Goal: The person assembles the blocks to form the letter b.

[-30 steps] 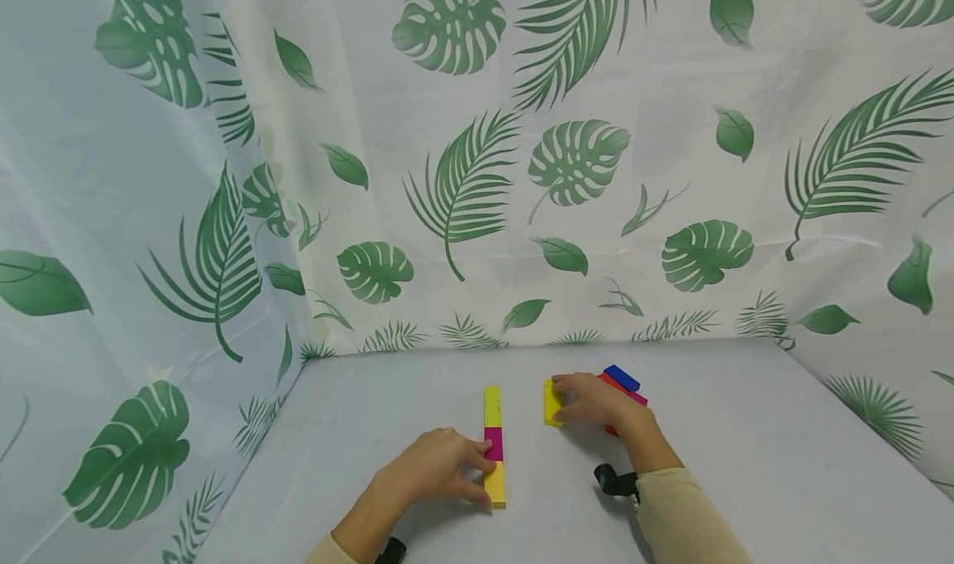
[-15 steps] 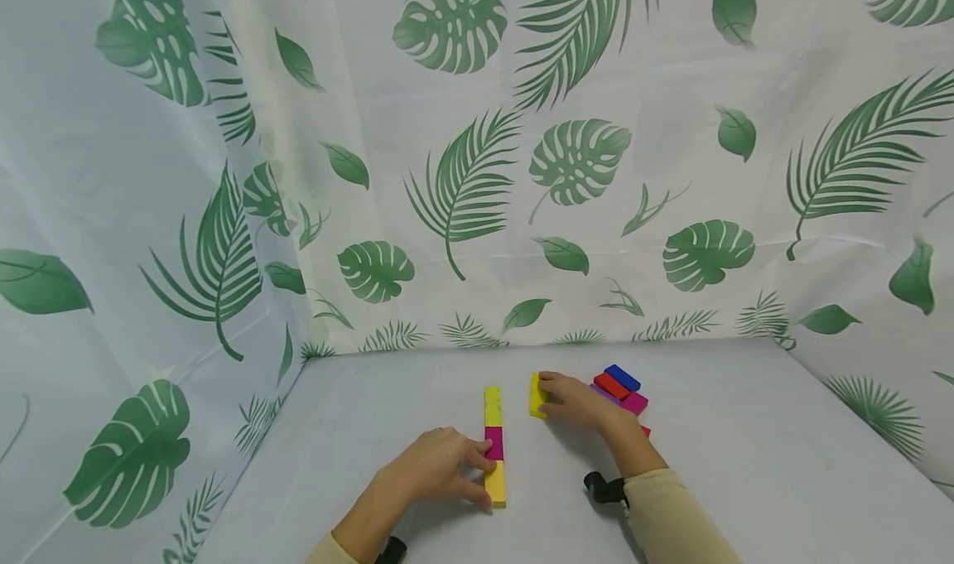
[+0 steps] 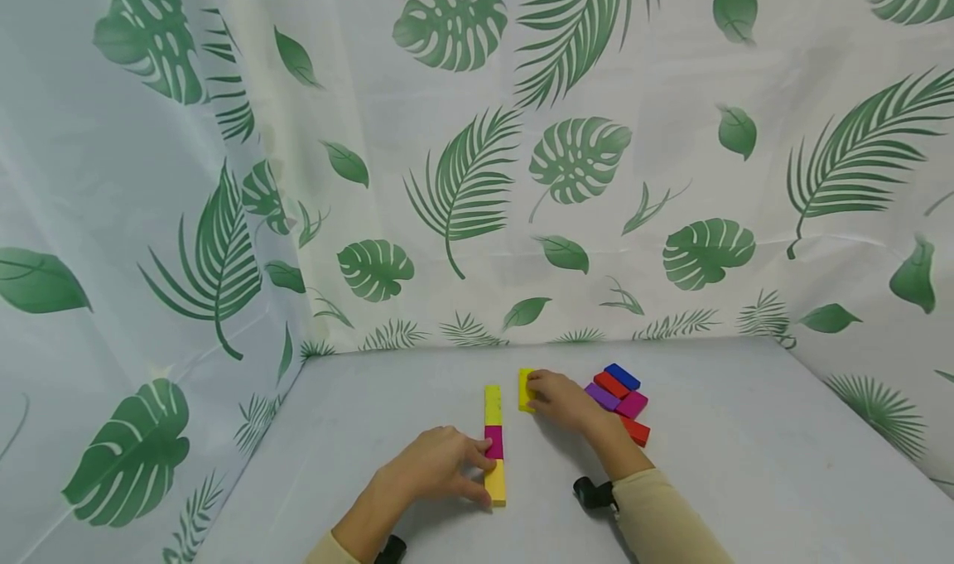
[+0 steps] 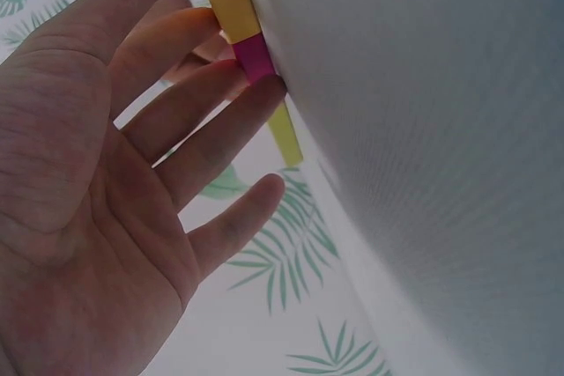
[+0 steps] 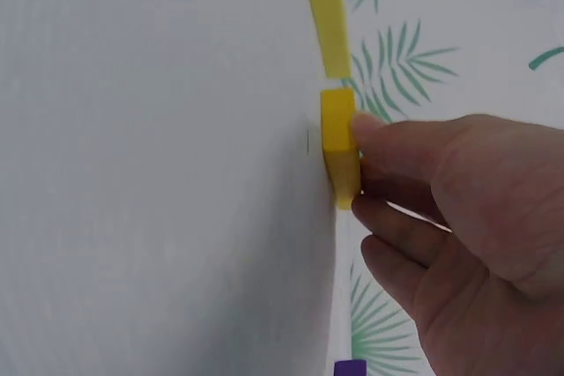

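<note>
Three blocks lie end to end in a straight row: a lime-yellow block (image 3: 493,407) at the far end, a magenta block (image 3: 495,436) in the middle and a deeper yellow block (image 3: 495,481) nearest. My left hand (image 3: 438,466) rests against the row's left side, its fingertips on the magenta block and the thumb by the near end. In the left wrist view those fingers are nearly straight. To the right of the row's far end, my right hand (image 3: 562,400) pinches a bright yellow block (image 5: 339,125) between thumb and fingers, close over the table.
Right of my right hand lies a loose group of blocks: a blue block (image 3: 622,377), a red block (image 3: 611,384), a purple block (image 3: 602,396), a magenta block (image 3: 632,404) and another red block (image 3: 636,431). A leaf-print curtain (image 3: 477,216) hangs behind the white table (image 3: 730,465).
My right hand has carried the bright yellow block left and slightly away, closer to the row, uncovering the loose blocks. The left hand has stayed at the row.
</note>
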Motion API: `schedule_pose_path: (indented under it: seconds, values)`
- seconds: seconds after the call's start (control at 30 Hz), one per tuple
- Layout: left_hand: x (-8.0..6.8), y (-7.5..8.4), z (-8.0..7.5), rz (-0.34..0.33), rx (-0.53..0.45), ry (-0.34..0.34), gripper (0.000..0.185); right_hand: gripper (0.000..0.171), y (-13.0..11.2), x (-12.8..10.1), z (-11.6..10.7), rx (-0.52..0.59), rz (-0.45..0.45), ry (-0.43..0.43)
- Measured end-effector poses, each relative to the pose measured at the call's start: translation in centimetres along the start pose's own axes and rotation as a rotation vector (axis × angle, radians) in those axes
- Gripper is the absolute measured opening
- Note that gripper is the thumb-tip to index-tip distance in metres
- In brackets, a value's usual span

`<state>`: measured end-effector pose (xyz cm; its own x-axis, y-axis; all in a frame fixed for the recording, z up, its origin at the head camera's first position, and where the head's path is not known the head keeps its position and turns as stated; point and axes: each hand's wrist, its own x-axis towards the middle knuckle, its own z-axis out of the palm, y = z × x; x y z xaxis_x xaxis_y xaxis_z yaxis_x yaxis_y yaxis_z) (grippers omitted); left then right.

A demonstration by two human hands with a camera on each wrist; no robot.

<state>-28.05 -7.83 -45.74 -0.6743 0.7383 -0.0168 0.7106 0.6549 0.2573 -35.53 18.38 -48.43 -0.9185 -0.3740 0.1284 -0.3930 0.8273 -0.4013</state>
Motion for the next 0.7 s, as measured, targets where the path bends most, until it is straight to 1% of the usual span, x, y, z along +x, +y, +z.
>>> schedule_pose_path:
  seconds: [0.07, 0.2, 0.27, 0.37, 0.47, 0.57, 0.7]
  values:
    - [0.0, 0.0, 0.0, 0.007, 0.002, 0.007, 0.055, 0.030, -0.2, 0.1, 0.1, -0.013, -0.014, 0.034]
    - [-0.1, -0.2, 0.2, 0.029, 0.007, 0.029, 0.054, 0.025, -0.5, 0.4, 0.3, -0.008, -0.033, 0.102]
    - [0.0, -0.2, 0.3, 0.032, 0.006, 0.036, 0.054, 0.023, -0.6, 0.6, 0.4, 0.005, -0.043, 0.134]
    - [0.0, -0.2, 0.2, 0.023, -0.003, 0.029, 0.055, 0.023, -0.6, 0.9, 0.9, 0.033, -0.030, 0.168]
    - [0.0, -0.1, 0.1, 0.020, -0.011, 0.019, 0.055, 0.024, -0.4, 1.1, 1.4, 0.079, -0.009, 0.195]
    - [-0.1, 0.0, 0.0, 0.028, -0.005, 0.022, 0.055, 0.024, -0.3, 1.4, 1.8, 0.125, 0.005, 0.210]
    - [-0.3, 0.1, -0.1, 0.044, 0.007, 0.038, 0.055, 0.022, -0.2, 1.8, 2.1, 0.145, 0.003, 0.227]
